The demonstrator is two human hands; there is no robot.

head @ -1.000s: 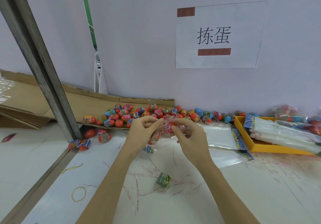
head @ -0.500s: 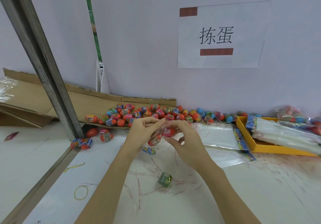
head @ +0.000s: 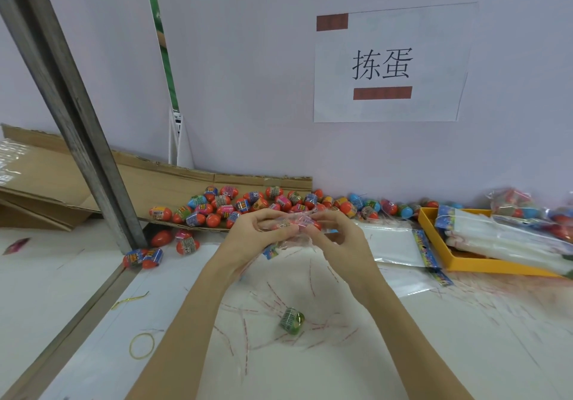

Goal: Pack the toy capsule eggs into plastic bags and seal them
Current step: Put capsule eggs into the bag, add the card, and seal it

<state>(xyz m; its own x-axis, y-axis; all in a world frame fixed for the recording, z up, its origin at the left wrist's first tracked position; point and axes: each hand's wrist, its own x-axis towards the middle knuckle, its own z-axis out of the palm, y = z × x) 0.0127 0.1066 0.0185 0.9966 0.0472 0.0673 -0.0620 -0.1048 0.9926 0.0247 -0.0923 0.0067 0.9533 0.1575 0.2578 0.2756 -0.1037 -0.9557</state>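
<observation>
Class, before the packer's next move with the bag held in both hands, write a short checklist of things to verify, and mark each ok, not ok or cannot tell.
1. Both hands hold the clear bag: left hand and right hand pinch it. Ok.
2. Eggs are inside the bag: red shows through the film. Ok.
3. How many eggs are inside: cannot tell.
4. Bag mouth sealed: cannot tell.
5. Loose eggs within view for further bags: ok.
6. Stray green egg lies unpacked on the table: not ok.

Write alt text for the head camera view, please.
Left hand and right hand pinch a small clear plastic bag of capsule eggs above a white table, near a pile of colourful capsule eggs.
</observation>
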